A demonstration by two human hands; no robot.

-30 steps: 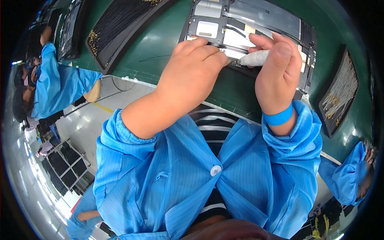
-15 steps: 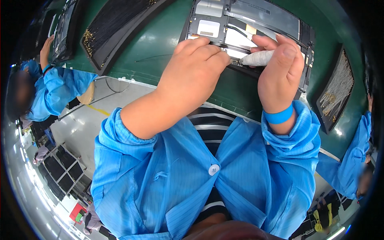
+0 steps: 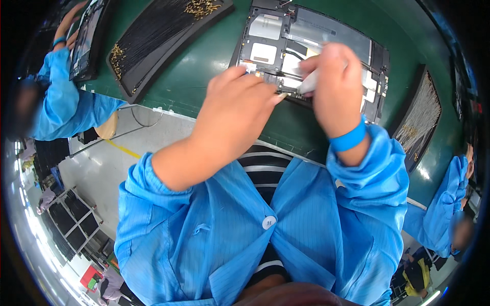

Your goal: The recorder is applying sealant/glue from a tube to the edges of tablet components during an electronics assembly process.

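Observation:
An opened tablet-like device [image 3: 265, 52] lies on the green tabletop, its dark frame, silvery plates and long grey battery [image 3: 326, 31] exposed. My right hand [image 3: 338, 84], a little blurred and wearing a blue wristband, is closed around a white-wrapped, pen-like tool [image 3: 308, 83]. The tool's tip points down at the device's near inner strip. My left hand [image 3: 237, 104] rests over the near left part of the device, fingers bent and thumb near the tool tip. Its fingertips are partly hidden, so whatever they pinch does not show.
A black tray [image 3: 133, 92] of dark cables with gold-coloured ends lies to the left. Another tray [image 3: 410, 162], with pale cables, is at the right. Co-workers in blue sleeves [image 3: 57, 115] sit on both sides, the left one at another device [image 3: 84, 48].
My right hand has turned and its fingers are more curled round the tool. My left thumb has drawn slightly back toward me from the tool tip. The whole view has shifted a little.

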